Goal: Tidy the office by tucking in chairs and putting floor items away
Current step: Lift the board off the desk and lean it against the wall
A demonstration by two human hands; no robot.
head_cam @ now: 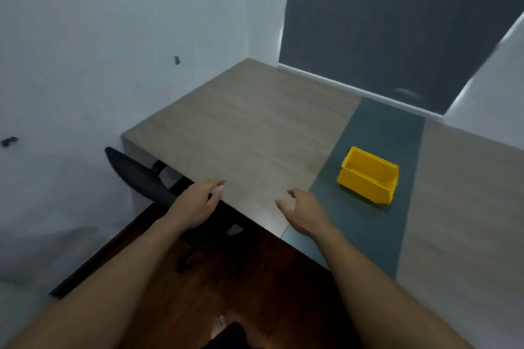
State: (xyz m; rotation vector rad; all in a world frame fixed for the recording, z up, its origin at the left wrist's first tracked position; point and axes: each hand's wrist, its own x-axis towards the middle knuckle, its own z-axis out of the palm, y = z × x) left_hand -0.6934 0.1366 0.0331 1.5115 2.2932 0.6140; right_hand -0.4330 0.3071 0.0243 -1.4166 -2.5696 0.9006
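Under the tabletop's [241, 127] near-left corner the chair [141, 176] sits tucked. My left hand [195, 204] and right hand [304, 214] hover open, each grip empty, presumably just released. Yellow bin [368, 176] rests near the right edge.

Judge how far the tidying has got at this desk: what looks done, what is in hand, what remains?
Looks done: the black chair is pushed in under the desk, only its backrest and base showing. The yellow bin sits on the desktop, not the floor. In hand: nothing; the left hand and right hand hover open over the desk's front edge. Left: no loose item shows on the visible floor; other chairs are out of view.
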